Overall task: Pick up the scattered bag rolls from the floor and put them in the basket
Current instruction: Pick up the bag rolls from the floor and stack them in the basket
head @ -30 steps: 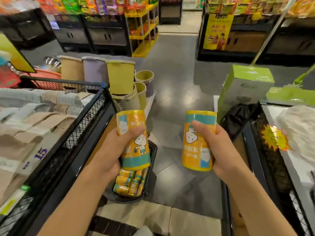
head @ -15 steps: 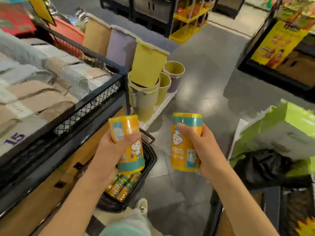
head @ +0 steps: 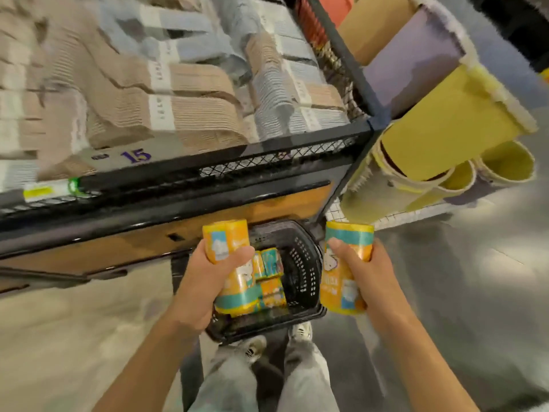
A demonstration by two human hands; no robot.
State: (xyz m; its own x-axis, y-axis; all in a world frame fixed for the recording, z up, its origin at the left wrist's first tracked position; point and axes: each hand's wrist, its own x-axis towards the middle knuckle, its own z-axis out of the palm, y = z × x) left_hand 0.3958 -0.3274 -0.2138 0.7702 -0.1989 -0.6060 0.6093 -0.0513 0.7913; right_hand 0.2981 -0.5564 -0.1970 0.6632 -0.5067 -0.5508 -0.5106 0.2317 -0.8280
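Two yellow bag rolls with teal bands are held upright above the floor: one [head: 230, 269] over the black slotted basket [head: 306, 275], the other [head: 346, 269] just beside its right rim. More rolls [head: 270, 278] lie inside the basket.

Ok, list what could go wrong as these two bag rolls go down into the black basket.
1. The right hand holds its yellow-and-teal bag roll outside the black plastic basket's rim; released there, it would likely land on the floor.
2. The left hand grips its matching roll above rolls already stacked in the basket; dropped, it might bounce out.
3. The person's shoes stand against the basket; a step could tip it.
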